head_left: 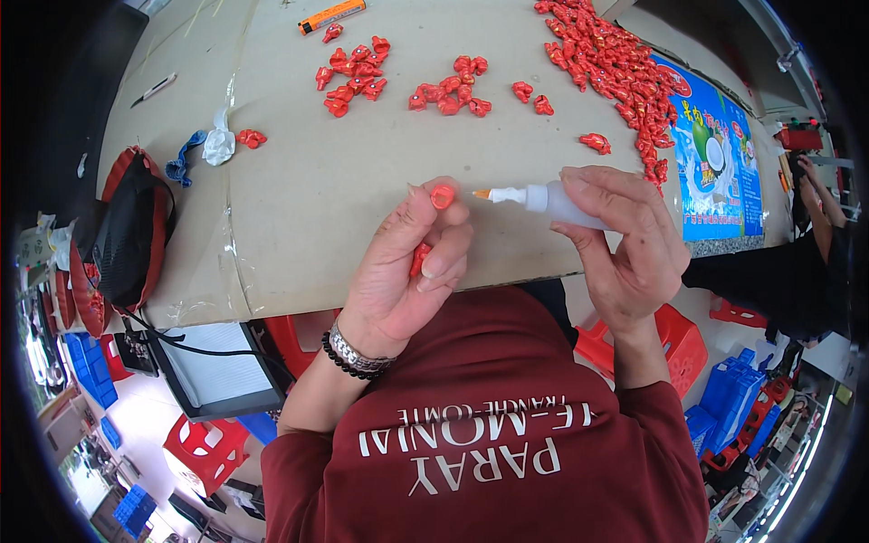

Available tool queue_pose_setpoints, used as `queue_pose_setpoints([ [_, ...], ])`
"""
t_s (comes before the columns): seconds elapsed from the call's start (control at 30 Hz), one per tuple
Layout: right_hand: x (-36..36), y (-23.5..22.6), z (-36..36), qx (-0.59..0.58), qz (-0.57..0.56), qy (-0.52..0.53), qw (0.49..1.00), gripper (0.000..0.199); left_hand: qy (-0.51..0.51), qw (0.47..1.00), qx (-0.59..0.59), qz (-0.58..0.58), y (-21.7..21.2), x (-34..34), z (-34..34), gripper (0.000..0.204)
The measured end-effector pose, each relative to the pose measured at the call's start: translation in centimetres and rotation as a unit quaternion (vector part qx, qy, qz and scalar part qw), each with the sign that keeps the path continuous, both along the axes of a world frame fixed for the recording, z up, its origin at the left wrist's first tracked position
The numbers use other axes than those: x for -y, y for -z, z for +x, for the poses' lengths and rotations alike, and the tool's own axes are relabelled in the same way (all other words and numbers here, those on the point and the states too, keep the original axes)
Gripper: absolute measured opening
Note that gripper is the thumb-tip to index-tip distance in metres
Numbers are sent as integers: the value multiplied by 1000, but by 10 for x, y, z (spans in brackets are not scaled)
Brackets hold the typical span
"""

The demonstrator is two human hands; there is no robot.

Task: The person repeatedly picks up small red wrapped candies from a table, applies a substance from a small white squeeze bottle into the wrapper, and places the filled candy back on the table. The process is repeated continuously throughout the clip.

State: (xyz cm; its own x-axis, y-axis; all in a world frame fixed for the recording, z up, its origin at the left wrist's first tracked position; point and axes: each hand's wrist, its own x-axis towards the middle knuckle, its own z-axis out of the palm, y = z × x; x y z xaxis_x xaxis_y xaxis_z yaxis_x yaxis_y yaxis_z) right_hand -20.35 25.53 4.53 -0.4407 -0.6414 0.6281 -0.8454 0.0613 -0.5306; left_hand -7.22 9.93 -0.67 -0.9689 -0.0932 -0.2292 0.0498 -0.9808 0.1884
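Note:
Between the thumb and index finger of my left hand (398,267) is a small hollow red piece (443,196), its round opening facing up. A second red piece (419,260) is tucked in the curled lower fingers of that hand. My right hand (629,235) grips a white squeeze bottle (561,204), held sideways. The bottle's thin orange-tipped nozzle (482,194) points left at the pinched piece, with a small gap between them. Both hands are above the near part of the table (299,226). Whatever is inside the bottle cannot be made out.
A big heap of red pieces (615,68) covers the far right; smaller clusters (453,88) lie farther back. An orange tube (331,15), a pen-like tool (155,89), crumpled white tissue (218,140) and a black-and-red bag (136,226) are leftward. A co-worker's arm (819,204) shows at right.

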Motion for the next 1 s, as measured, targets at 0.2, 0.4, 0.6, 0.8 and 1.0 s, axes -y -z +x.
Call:
queue_pose_setpoints([
  [0.2, 6, 8, -4, -97, -30, -14, 995, 32, 9, 1000, 9, -13, -2, -1, -1, 30],
  [0.4, 3, 6, -3, -94, -3, -22, 995, 34, -12, 996, 82, -27, -8, -4, -1, 35],
  [0.6, 3, 7, -2, -89, -2, -31, 996, 32, 8, 998, 42, -38, -2, -4, 1, 39],
  [0.8, 5, 8, -3, -99, -6, -35, 994, 31, 9, 998, 48, -40, -3, -4, 1, 39],
  [1.0, 5, 7, -2, -101, 1, -29, 994, 31, 0, 1000, -13, 20, 8, -4, 3, 38],
])
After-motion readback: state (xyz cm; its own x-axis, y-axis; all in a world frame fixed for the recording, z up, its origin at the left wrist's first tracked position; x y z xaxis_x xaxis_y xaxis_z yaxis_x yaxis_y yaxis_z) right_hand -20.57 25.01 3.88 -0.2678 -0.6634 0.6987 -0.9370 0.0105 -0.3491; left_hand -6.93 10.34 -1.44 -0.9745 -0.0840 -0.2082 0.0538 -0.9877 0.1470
